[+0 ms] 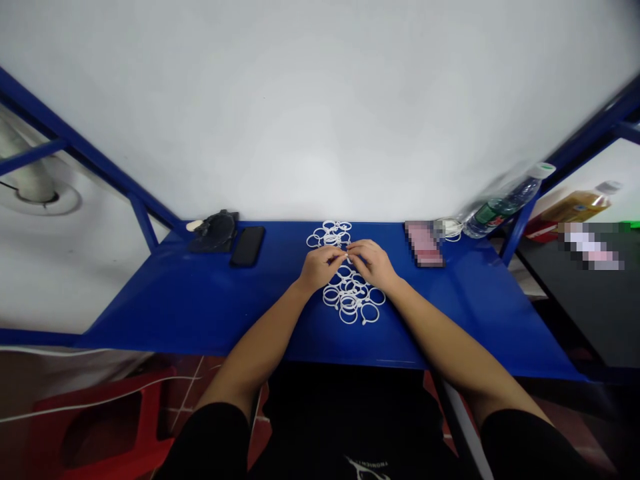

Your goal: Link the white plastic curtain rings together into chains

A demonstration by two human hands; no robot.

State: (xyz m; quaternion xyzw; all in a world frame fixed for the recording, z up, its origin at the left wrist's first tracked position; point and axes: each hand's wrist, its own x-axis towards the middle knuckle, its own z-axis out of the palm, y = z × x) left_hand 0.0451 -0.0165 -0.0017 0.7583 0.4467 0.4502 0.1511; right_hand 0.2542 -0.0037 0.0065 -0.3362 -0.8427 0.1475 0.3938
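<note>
My left hand (320,265) and my right hand (373,262) meet over the middle of the blue table (175,300), fingertips pinched together on a small white plastic ring (347,255) held between them. Just below the hands lies a pile of several white rings (353,298), some overlapping. A second, smaller heap of white rings (330,235) lies beyond the hands, near the wall. Both forearms are bare and rest over the table's front edge.
A black phone (247,246) and a dark crumpled item (215,231) lie at the back left. At the back right are a pink-patterned phone (424,243), a coiled white cable (451,229) and a leaning water bottle (505,202). A red stool (100,427) stands below left.
</note>
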